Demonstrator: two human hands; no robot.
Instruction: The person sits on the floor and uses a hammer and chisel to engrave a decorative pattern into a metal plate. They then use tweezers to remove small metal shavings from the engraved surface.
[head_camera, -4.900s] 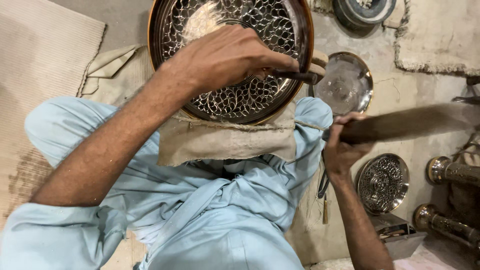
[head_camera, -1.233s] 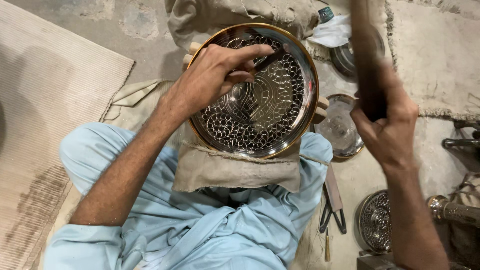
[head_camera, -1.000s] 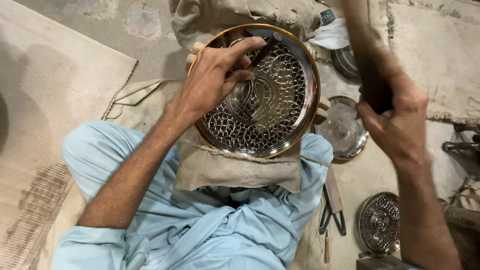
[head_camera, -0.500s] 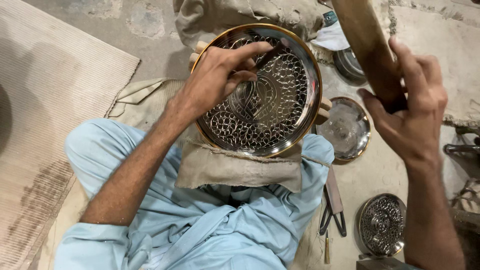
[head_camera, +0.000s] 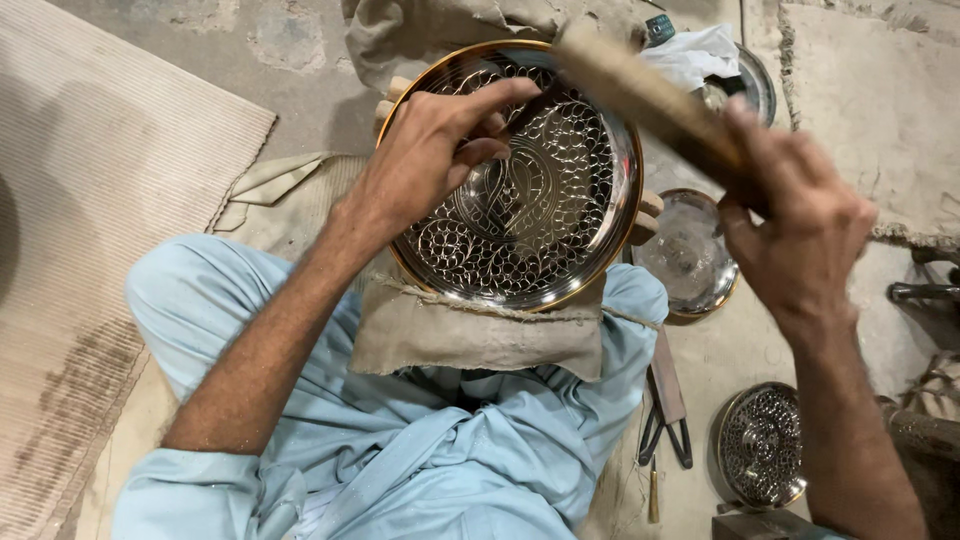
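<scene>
Head view showed the engraved metal plate (head_camera: 520, 190) propped on a cloth pad (head_camera: 480, 335) over the lap, tilted for working. Left hand (head_camera: 425, 165) pinched a thin chisel (head_camera: 525, 105) against its pattern; right hand (head_camera: 800, 235) clenched a wooden mallet (head_camera: 650, 100) above it.

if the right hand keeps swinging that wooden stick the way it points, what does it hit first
Probably the thin tool that the left hand holds against the engraved round tray; the right hand aims the wooden stick there, though depth is unclear.
</scene>
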